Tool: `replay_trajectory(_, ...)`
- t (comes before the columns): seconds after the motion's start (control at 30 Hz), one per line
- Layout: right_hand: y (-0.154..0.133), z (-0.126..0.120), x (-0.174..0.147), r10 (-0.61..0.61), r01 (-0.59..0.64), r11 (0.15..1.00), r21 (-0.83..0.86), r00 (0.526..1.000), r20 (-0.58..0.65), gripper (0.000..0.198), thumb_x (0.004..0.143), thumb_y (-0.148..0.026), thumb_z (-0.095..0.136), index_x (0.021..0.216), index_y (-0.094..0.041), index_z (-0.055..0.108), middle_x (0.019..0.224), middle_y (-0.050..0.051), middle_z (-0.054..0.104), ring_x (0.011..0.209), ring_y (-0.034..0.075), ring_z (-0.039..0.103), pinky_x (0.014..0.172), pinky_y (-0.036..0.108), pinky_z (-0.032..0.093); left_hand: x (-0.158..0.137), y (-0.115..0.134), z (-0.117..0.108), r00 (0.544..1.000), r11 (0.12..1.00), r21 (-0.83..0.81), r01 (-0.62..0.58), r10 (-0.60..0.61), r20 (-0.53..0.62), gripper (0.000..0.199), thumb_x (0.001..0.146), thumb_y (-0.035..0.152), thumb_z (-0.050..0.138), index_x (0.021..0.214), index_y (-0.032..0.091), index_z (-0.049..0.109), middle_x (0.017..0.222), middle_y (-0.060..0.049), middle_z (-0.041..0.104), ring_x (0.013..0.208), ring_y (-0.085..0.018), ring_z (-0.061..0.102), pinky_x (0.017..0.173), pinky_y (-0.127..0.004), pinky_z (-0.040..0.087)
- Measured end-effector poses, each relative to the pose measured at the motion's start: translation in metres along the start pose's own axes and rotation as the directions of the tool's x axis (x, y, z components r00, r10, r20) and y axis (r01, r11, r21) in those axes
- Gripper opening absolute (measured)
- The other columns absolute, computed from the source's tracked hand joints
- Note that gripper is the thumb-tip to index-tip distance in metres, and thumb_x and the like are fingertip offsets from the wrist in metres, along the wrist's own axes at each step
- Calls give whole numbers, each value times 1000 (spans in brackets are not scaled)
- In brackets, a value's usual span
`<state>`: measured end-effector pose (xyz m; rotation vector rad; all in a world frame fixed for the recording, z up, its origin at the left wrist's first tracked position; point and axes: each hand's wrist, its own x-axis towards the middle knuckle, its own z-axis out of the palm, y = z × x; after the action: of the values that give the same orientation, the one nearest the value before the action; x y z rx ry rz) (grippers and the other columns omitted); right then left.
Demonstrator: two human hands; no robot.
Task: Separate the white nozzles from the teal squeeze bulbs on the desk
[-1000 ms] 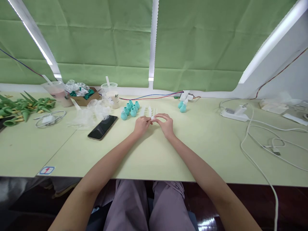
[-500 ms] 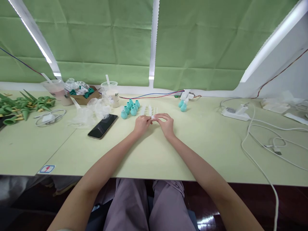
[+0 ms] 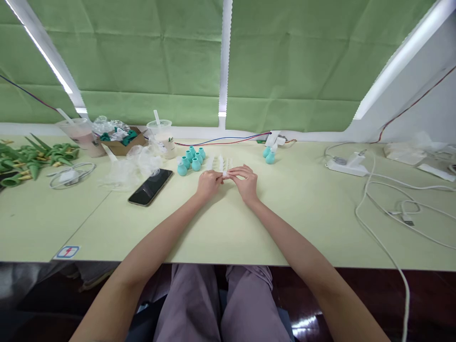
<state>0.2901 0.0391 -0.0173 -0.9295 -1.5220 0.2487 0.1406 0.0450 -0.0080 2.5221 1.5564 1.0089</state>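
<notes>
My left hand (image 3: 208,184) and my right hand (image 3: 245,181) meet above the middle of the table. Between their fingertips is a small white piece (image 3: 224,174), pinched from both sides; its exact kind is too small to tell. Just beyond my fingers lie white toothed strips (image 3: 221,163), partly covered by the hands. To the left of them stand several turquoise vase-shaped pieces (image 3: 195,164) with open necks. Two more turquoise pieces (image 3: 270,157) are at the back right, and a white part tops the nearer one.
Left of my arms lies a phone (image 3: 150,187), with crumpled plastic bags (image 3: 124,168) behind it. Drink cups (image 3: 164,142), a cardboard box (image 3: 124,146) and green plant-like pieces (image 3: 33,159) stand farther left. On the right are a power strip (image 3: 347,167) and loose white cables (image 3: 359,213).
The view has shifted slightly. Both hands stay together around the small white piece, with only slight finger movement. The things on the table keep their places.
</notes>
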Motion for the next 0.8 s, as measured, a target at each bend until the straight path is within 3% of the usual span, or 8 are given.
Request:
replay_trajectory(0.17, 0, 1, -1, -10, 10, 1000, -16, 1000, -4, 12, 78, -34, 63, 69, -28, 70, 81, -2, 72, 81, 17, 66, 102, 42, 32, 0, 0, 0, 1000, 1000, 28, -6, 6, -19, 33, 87, 28, 48, 62, 19, 68, 64, -3, 66, 66, -15, 58, 64, -26, 38)
replay_trajectory(0.33, -4, 0, 2, 166, -170, 975, 143, 985, 38, 13, 75, -37, 65, 70, -26, 70, 86, 1, 71, 94, 20, 62, 93, 38, 42, 0, -1, 1, 999, 996, 78, -45, 47, -17, 31, 87, 26, 48, 63, 19, 68, 65, -3, 66, 66, -15, 59, 64, -27, 37)
replay_trajectory(0.57, 2, 5, 1, 387, -407, 833, 375, 913, 131, 16, 64, -37, 72, 69, -22, 71, 86, 3, 71, 92, 20, 64, 92, 36, 44, 2, -3, 1, 995, 977, 188, -97, 101, -12, 32, 89, 31, 47, 68, 18, 67, 65, -5, 66, 67, -16, 57, 67, -30, 37)
replay_trajectory(0.7, 13, 3, 5, 476, -455, 774, 441, 877, 68, 21, 65, -38, 70, 76, -20, 70, 87, 4, 72, 90, 20, 64, 87, 35, 47, 4, -4, 1, 995, 975, 196, -103, 104, 2, 24, 88, 26, 49, 75, 18, 68, 74, -6, 68, 72, -17, 58, 69, -29, 38)
replay_trajectory(0.8, 26, -6, 11, 482, -450, 828, 336, 876, -13, 22, 67, -36, 66, 80, -20, 70, 89, 5, 71, 84, 19, 63, 81, 32, 48, 6, -11, 2, 995, 981, 172, -92, 97, -18, 20, 86, 15, 48, 87, 17, 68, 81, -6, 68, 79, -18, 57, 67, -27, 40)
